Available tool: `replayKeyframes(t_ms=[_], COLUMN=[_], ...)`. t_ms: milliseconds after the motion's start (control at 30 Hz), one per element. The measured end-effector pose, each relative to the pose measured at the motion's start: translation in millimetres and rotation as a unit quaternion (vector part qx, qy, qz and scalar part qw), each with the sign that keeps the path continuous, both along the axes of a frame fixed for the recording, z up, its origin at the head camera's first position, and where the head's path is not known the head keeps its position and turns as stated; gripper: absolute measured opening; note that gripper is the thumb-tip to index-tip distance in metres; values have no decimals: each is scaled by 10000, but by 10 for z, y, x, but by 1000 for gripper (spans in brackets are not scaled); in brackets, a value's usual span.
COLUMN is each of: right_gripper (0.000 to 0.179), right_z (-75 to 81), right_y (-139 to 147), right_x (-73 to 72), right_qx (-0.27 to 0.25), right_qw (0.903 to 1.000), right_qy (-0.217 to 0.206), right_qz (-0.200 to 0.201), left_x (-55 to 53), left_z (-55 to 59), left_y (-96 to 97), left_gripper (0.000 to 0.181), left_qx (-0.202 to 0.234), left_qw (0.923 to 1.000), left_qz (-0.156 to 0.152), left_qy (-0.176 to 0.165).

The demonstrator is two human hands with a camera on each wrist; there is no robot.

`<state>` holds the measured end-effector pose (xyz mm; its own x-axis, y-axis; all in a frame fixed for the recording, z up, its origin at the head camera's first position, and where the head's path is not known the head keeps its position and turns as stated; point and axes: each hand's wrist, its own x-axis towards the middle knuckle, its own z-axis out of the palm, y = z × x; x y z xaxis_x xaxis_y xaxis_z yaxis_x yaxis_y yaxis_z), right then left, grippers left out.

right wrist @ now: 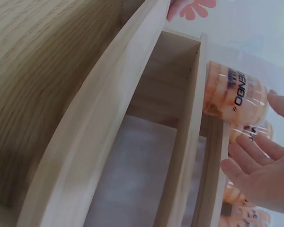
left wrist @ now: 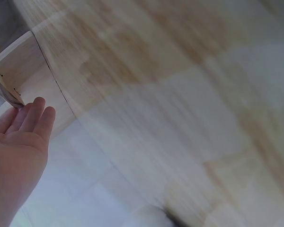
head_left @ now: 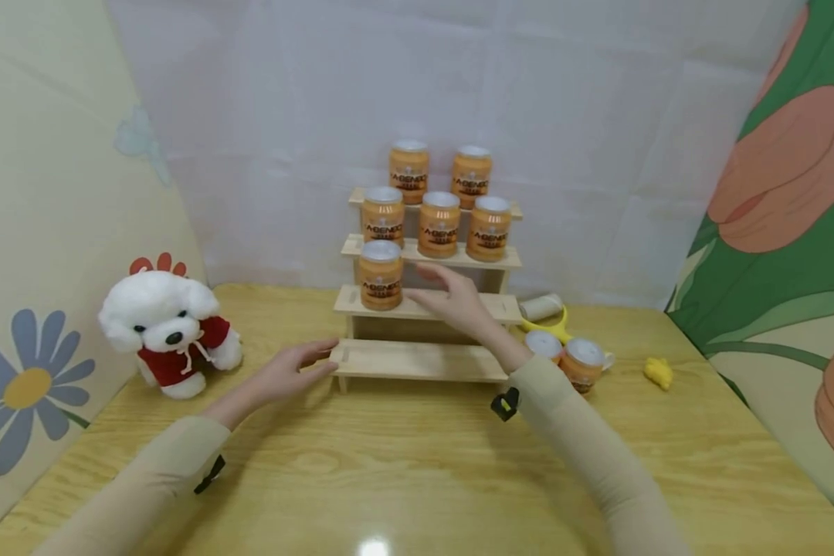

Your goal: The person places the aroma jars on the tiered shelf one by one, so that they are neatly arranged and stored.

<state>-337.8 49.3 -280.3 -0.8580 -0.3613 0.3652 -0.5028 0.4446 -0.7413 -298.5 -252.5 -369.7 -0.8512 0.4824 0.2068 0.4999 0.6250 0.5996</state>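
Note:
A stepped wooden rack stands on the table, and several orange cans with silvery lids sit upright on its upper three steps. My left hand is at the left end of the lowest step, thumb and fingers around its edge; in the left wrist view the fingertips meet the wood. My right hand hovers above the second-lowest step with fingers extended and nothing between them. Just left of it is the only can on that step. In the right wrist view this can stands beside the thumb.
Two more orange cans stand on the table by my right forearm, near a yellow object and a pale cylinder. A small yellow figure lies farther right. At left sits a white plush dog in red.

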Motion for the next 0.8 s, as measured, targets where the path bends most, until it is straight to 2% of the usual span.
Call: replayKeyframes(t_ms=[133,367,533,800], right_gripper=[61,59,56,57], right_z=[13,36,12,-14], right_y=[155,469,653,903], right_x=[54,164,192,222], right_qx=[52,52,86,295], right_qw=[10000,9995,9996,9994], right_qy=[-18,-298,-224,-11], right_qz=[15,86,122,-179], left_x=[-4,3,-7,-7], left_z=[-8,-2,-8,-14], left_y=[-5,1,-4,0], left_gripper=[55,56,57,55], left_qx=[-8,34,3,-40], left_qw=[10000,10000,10000,10000], left_qz=[-30,2,21,27], left_qy=[3,-45,-34,-9])
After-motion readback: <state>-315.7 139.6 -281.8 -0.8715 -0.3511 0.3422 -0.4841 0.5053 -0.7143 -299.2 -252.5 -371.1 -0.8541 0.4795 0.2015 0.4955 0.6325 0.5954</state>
